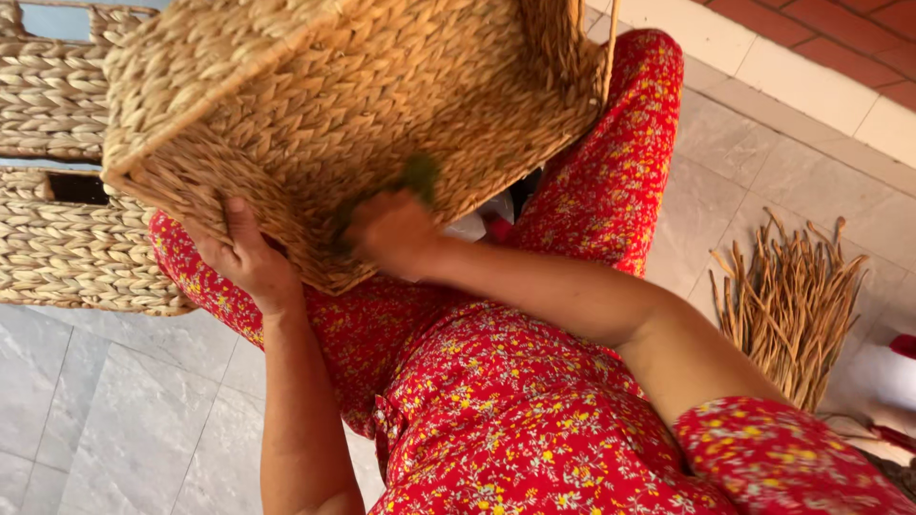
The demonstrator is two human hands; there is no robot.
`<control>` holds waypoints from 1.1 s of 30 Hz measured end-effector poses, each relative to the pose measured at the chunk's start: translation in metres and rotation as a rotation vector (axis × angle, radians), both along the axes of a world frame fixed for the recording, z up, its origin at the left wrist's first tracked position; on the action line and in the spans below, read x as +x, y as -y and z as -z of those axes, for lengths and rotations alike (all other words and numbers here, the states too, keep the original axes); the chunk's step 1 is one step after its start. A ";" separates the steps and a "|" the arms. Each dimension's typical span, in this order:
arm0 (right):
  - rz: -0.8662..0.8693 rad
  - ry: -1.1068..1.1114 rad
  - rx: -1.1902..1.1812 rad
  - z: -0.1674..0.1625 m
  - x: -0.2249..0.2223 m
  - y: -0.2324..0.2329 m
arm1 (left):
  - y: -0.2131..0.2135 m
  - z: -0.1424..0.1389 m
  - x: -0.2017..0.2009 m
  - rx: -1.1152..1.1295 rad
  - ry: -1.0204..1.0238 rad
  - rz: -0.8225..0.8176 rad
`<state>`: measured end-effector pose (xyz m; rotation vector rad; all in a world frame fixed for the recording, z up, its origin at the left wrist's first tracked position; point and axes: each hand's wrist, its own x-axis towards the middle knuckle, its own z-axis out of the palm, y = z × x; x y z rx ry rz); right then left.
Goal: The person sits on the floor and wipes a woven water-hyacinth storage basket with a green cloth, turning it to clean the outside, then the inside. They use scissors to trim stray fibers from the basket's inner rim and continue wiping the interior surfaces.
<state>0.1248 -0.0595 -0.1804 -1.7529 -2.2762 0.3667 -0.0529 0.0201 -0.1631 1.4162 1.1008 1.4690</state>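
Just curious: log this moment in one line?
left hand: steadies basket on lap | right hand: on basket, green thing, blurred | reeds: on floor

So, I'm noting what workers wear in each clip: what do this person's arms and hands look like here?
Both arms are bare from wrist to upper arm. The left hand and right hand wear no gloves, and no rings, watch or bracelets show. A short red sleeve with a small yellow and white flower print covers the right shoulder, matching the rest of the red floral clothing.
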 end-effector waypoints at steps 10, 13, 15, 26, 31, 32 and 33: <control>0.047 0.325 -0.075 -0.023 0.167 0.016 | 0.000 0.004 -0.001 0.009 -0.003 0.016; 0.236 0.519 -0.184 -0.019 0.209 0.014 | 0.000 0.004 0.002 0.045 0.023 0.051; 0.265 0.526 -0.225 -0.012 0.199 0.008 | -0.002 0.004 0.004 0.053 0.030 0.035; -0.134 -0.120 -0.027 0.025 0.005 -0.024 | -0.005 -0.003 0.000 0.047 -0.027 0.033; 0.187 0.266 -0.208 0.021 0.135 -0.034 | -0.004 -0.006 0.008 0.070 -0.011 0.058; 0.231 0.368 -0.468 0.017 0.166 -0.036 | -0.004 -0.006 0.007 0.055 -0.073 0.036; 0.303 0.369 -0.535 0.014 0.193 -0.031 | -0.003 -0.004 0.006 0.049 -0.038 0.043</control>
